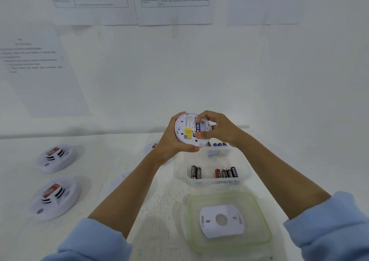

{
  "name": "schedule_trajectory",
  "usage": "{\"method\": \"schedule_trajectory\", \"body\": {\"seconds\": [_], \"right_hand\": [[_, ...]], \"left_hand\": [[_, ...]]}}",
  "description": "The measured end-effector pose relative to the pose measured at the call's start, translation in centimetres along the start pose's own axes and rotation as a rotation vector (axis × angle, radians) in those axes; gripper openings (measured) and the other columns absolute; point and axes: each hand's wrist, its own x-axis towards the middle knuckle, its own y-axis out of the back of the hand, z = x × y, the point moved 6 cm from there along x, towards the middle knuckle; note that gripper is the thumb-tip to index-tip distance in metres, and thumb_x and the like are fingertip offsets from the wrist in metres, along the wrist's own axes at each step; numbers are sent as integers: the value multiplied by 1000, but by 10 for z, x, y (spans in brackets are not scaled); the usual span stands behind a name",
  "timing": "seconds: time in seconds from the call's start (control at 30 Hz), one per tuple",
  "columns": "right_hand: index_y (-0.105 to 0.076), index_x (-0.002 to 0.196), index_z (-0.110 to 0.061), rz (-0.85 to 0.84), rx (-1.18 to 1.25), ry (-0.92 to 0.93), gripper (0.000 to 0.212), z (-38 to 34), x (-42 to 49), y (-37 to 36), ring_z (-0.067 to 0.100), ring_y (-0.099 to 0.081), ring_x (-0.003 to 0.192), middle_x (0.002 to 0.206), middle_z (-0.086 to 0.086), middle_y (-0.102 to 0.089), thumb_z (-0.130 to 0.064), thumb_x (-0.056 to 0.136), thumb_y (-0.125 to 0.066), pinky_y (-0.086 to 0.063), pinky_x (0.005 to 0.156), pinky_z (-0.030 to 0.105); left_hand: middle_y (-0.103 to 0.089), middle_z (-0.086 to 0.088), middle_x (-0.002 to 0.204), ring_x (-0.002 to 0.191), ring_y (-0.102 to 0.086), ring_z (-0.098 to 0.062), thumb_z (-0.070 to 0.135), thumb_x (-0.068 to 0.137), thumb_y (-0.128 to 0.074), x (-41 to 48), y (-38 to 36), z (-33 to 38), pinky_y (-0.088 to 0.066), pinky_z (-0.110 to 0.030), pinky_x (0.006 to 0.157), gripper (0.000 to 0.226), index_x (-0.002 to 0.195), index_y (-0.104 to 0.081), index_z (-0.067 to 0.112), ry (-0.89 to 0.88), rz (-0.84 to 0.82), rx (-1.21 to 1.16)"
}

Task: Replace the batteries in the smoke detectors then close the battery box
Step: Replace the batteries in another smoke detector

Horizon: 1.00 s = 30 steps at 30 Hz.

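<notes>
Head view: smoke detector in left hand, right hand on "CEL" battery

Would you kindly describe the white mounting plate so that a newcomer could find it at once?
On the table, nearest the viewer at the right, lies a clear lid with a green rim. The mounting plate rests flat on it. Unlike the domed detectors at the left, it is a thin white piece with a round hole.

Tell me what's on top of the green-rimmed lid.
A white mounting plate with a round centre hole lies flat on the green-rimmed lid. The lid surface beneath the plate is covered; elsewhere the clear lid shows the white table underneath.
</notes>
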Motion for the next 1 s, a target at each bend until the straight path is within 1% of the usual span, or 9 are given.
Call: {"method": "schedule_trajectory", "body": {"seconds": [0.1,0.17,0.3,0.47,0.57,0.67,0.73,0.83,1.0], "right_hand": [[-61,91,-19,99,166,-111,15,16,10,16,17,-63,79,96,6,-63,-5,84,-63,-54,66,23],[-64,98,-10,191,-29,-179,15,32,17,32,15,-58,68,89,6,-61,-3,87,-57,-48,63,21],[-69,99,-4,-108,-811,-354,20,70,31,28,19,-55,69,82,7,-63,-5,79,-66,-48,68,25],[-70,98,-7,-339,-968,-453,23,81,41,15,13,-49,50,64,4,-59,-5,79,-57,-51,71,33],[-69,96,-8,-397,-1010,-469,21,81,42,11,17,-52,53,76,11,-62,-8,82,-53,-54,75,37],[-58,66,-8,-425,-1085,-462,24,83,41,7,22,-51,56,66,8,-59,-14,86,-46,-48,68,35],[-43,53,-12,-417,-1101,-437,34,84,42,5,20,-46,52,56,4,-49,-14,87,-44,-42,65,31],[-44,52,-13,-439,-1009,-413,37,80,41,6,16,-45,48,54,3,-49,-14,88,-49,-43,60,27],[-58,89,-4,-215,-462,-444,9,59,37,23,20,-56,57,71,11,-61,-11,91,-55,-48,55,25]], "left_hand": [[-47,9,123,108,-53,1,-3,50,-77,3,7,-4,-52,-19,80,96,131,-31,21,5,-1,18],[-46,10,124,109,-52,5,-4,50,-77,5,11,-6,-51,-18,81,98,132,-30,21,7,2,22],[-44,8,128,116,-49,-2,-3,50,-78,9,15,-15,-51,-22,86,100,134,-30,20,12,0,33],[-43,8,128,117,-47,-4,-3,50,-78,14,17,-20,-50,-19,86,98,132,-30,21,14,5,42],[-43,10,127,113,-49,3,-3,51,-78,16,19,-22,-50,-18,84,97,131,-30,23,19,3,54],[-44,11,126,110,-50,7,-4,51,-77,17,19,-23,-50,-17,82,96,130,-30,23,22,5,55],[-43,10,126,112,-50,5,-3,51,-78,18,18,-23,-50,-17,82,97,131,-30,22,22,4,54],[-43,9,127,114,-49,0,-3,51,-78,17,18,-23,-51,-20,84,97,132,-29,21,19,-2,56],[-45,10,125,112,-50,2,-4,50,-77,14,19,-22,-51,-21,84,98,132,-29,19,22,-2,48]]}}
